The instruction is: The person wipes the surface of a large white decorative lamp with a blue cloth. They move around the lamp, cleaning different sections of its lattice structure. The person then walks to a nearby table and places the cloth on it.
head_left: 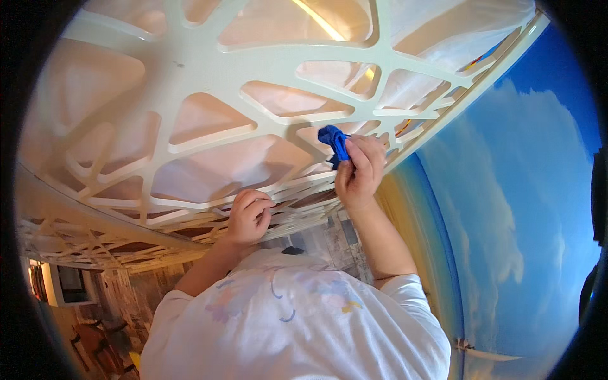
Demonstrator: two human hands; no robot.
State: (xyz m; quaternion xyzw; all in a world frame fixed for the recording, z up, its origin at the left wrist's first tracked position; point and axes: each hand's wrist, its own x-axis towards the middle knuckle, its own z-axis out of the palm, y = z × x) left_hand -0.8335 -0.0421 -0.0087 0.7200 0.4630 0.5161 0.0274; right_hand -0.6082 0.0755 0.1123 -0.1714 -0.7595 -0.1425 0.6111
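Observation:
In my right hand [362,166] is a crumpled blue cloth [334,137], pinched between thumb and fingers. The cloth is up against a white openwork lattice panel [199,128], near its right-hand side; whether it touches a bar cannot be told. My left hand [250,216] is loosely curled in front of the panel's lower part, with nothing visible in it. Whether its fingers rest on the lattice is unclear. Behind the cut-outs hangs pale, translucent white fabric [228,166].
A wall painted with blue sky and beach [484,204] borders the panel on the right. More lattice [109,242] runs along the left. Patterned wood-look flooring [342,237] shows below, with a wooden chair [99,349] at lower left. A yellow light strip [318,19] glows behind the panel.

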